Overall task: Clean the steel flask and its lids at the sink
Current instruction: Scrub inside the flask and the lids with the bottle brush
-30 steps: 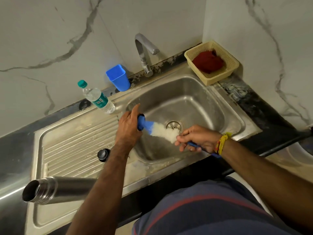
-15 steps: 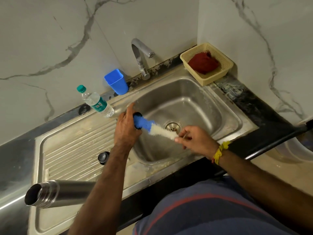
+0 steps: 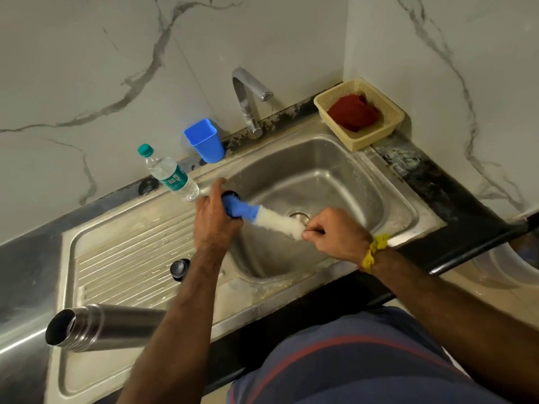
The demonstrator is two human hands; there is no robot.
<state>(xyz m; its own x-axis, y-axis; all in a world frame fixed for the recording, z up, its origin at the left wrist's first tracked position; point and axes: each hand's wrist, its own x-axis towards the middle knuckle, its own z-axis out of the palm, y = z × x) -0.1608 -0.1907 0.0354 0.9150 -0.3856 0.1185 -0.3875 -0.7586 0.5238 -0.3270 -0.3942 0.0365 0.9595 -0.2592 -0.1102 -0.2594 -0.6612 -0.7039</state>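
A stainless steel sink is set into a dark worktop against a marble wall, seen from above. Over the left edge of the sink bowl, the person's left hand grips a dark round lid, fingers curled round it with the forefinger stretched up along its rim. The blue tip of a bottle brush is pushed into the lid's open mouth; the white bristles stretch rightwards across the bowl, just in front of the drain. The right hand, a yellow thread band at its wrist, pinches the brush at the base of the bristles; its handle is hidden beneath the hand.

Left of the sink bowl lies the ribbed draining board. The steel flask lies on its side at the near left of that board, open mouth pointing left, well apart from both hands. A second small black lid sits on the board just beside the left forearm.

Behind the sink, a curved tap rises from the back edge. Left of the tap stands a blue plastic cup, and further left a clear water bottle with a green cap leans near the wall. At the sink's far right corner sits a cream basket holding a red cloth.
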